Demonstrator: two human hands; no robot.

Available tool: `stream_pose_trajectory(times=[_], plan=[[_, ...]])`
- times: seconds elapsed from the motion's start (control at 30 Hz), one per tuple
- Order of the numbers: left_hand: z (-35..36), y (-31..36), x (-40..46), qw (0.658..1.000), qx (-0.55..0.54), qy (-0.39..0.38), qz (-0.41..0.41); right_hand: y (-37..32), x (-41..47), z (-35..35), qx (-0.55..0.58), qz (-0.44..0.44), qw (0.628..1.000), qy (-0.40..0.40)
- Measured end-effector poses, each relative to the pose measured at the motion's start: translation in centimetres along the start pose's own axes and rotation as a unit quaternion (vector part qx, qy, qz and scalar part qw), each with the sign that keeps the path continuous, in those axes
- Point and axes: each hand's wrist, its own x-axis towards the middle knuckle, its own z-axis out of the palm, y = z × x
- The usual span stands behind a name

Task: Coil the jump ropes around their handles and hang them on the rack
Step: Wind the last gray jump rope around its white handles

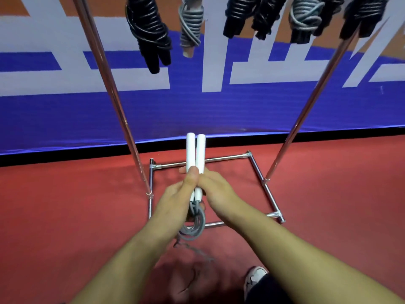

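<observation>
Bright, even indoor light; glare streaks the slanted chrome rack poles (109, 88); wide-angle bending, soft blur at edges.

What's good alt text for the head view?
Both hands, left hand and right hand, hold two white handles together upright, grey rope dangling below. Ahead, a chrome rack carries coiled black and grey ropes.

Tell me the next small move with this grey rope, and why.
Probably start winding the grey cord around the two white handles. Both hands, left hand and right hand, already hold the handles side by side, yet the cord hangs loose below them and trails to the red floor, while the ropes on the rack hang coiled.
</observation>
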Motion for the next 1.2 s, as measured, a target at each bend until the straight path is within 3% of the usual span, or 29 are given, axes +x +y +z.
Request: stream_pose_trajectory(times=[0.13,0.2,0.27,0.33,0.43,0.53,0.6,0.7,0.8,0.87,0.93,1.0,1.2], plan=[[-0.6,-0.1,0.2,0.995,0.016,-0.102,0.013,0.1,0.3,0.1,0.175,0.076,0.982,-0.006],[-0.8,-0.5,-0.1,0.99,-0.003,-0.14,0.006,0.0,0.2,0.0,0.2,0.094,0.975,-0.035],[-0.6,-0.9,-0.5,0.991,-0.045,-0.129,-0.006,0.2,0.1,0.0,0.194,0.102,0.974,-0.053],[-0.3,-0.5,-1.2,0.984,-0.142,-0.098,-0.032,0.4,0.0,0.3,0.213,0.106,0.969,-0.069],[-1.7,0.8,-1.3,0.935,-0.339,-0.083,-0.061,0.9,-0.4,0.4,0.273,0.117,0.941,-0.164],[-4.4,1.5,-0.5,0.905,-0.42,-0.013,-0.064,1.0,-1.3,1.0,0.184,0.157,0.937,-0.253],[-5.3,1.5,-0.5,0.911,-0.406,0.026,-0.067,1.2,-1.7,1.7,0.073,0.141,0.962,-0.223],[-6.0,1.0,-0.4,0.93,-0.358,0.062,-0.055,1.9,-1.8,1.5,-0.105,0.036,0.977,-0.181],[-6.7,0.7,-0.1,0.946,-0.307,0.101,-0.033,1.9,-1.5,0.4,-0.27,-0.037,0.952,-0.143],[-7.0,0.3,0.0,0.952,-0.269,0.144,-0.022,1.8,-1.0,0.0,-0.363,-0.111,0.924,-0.052],[-7.0,0.2,0.0,0.946,-0.267,0.184,-0.011,1.5,-0.8,-0.2,-0.352,-0.138,0.925,0.049],[-7.1,0.1,0.0,0.934,-0.305,0.185,0.004,1.4,-0.8,-0.3,-0.302,-0.128,0.94,0.097],[-6.3,-0.1,-0.4,0.927,-0.362,0.102,0.005,1.7,-2.2,2.7,-0.116,0.006,0.99,-0.077]])
